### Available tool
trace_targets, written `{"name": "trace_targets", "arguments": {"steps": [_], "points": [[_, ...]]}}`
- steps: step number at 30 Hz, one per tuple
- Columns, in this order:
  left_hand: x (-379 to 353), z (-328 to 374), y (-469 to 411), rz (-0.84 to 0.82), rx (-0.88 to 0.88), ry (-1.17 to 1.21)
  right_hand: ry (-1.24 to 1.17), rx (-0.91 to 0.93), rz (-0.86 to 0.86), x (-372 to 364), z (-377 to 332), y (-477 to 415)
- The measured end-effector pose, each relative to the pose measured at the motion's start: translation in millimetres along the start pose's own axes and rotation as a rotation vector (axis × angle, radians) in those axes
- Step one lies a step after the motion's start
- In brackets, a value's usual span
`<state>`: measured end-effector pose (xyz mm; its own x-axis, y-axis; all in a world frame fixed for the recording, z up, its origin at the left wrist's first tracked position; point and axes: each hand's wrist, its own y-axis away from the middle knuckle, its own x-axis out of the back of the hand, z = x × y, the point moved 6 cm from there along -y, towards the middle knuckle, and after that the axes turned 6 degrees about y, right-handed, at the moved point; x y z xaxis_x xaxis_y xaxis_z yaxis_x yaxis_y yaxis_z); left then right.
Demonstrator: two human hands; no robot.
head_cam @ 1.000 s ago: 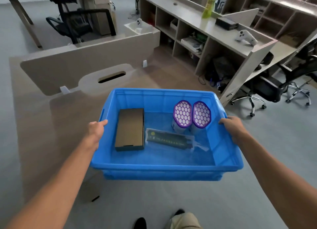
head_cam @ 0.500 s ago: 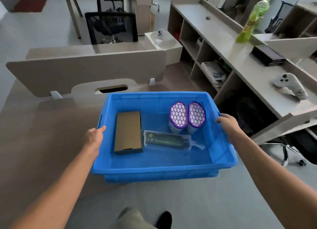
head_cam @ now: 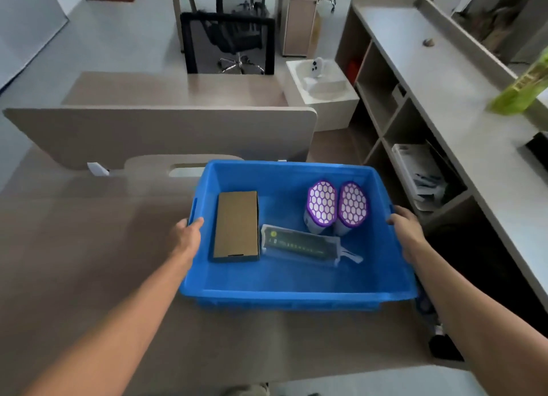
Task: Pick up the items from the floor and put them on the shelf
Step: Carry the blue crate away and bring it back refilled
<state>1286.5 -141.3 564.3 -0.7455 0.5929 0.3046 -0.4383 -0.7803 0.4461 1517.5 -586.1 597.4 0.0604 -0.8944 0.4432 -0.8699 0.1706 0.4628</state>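
The blue crate (head_cam: 296, 295) sits in the middle of the view, held at both short sides. The left grip (head_cam: 186, 235) clamps the crate's left rim, thumb lying over the top edge and the other fingers hidden on the outer wall. The right grip (head_cam: 406, 232) curls round the right rim in the same way.

Inside the crate, a flat cardboard box (head_cam: 236, 226) lies along the left wall. A dark strip in a clear bag (head_cam: 299, 244) lies just beside the box, toward the crate's middle. Two containers with purple honeycomb tops, one (head_cam: 321, 201) touching the other (head_cam: 353, 204), stand behind the bag toward the crate's right wall.

Under the crate and to its left spreads a pale wooden surface (head_cam: 89, 247); whether the crate's base touches it cannot be told. A low partition panel (head_cam: 160, 134) stands along the surface's far edge, behind the crate's far wall.

To the crate's right runs a long shelf unit (head_cam: 430, 78) with a bare top and open cubbies facing the crate; the nearest cubby holds stacked papers. A blurred green bottle (head_cam: 522, 90) stands on the shelf top, well to the crate's right.

Beyond the crate's far right corner is a small white cabinet (head_cam: 326, 105) with a white controller (head_cam: 318, 66) on it. Farther back stands a black office chair (head_cam: 234, 40) on grey floor (head_cam: 118, 34).
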Motion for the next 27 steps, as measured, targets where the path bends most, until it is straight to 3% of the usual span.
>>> {"name": "trace_targets", "arguments": {"steps": [8,13,22,27], "points": [[-40.8,1.3,-18.2,0.032,-0.009,-0.039,0.248,0.139,-0.046,-3.7,-26.0,-50.2],[-42.6,8.6,-16.3,0.016,-0.01,-0.207,0.445,0.269,-0.028,-1.5,-27.1,-48.8],[-22.3,-46.6,47.3,0.074,-0.08,-0.235,0.6,0.265,0.016,25.9,41.1,-11.8],[-22.5,-46.6,55.8,0.098,-0.083,-0.263,0.565,0.224,0.017,28.7,56.3,-7.0]]}}
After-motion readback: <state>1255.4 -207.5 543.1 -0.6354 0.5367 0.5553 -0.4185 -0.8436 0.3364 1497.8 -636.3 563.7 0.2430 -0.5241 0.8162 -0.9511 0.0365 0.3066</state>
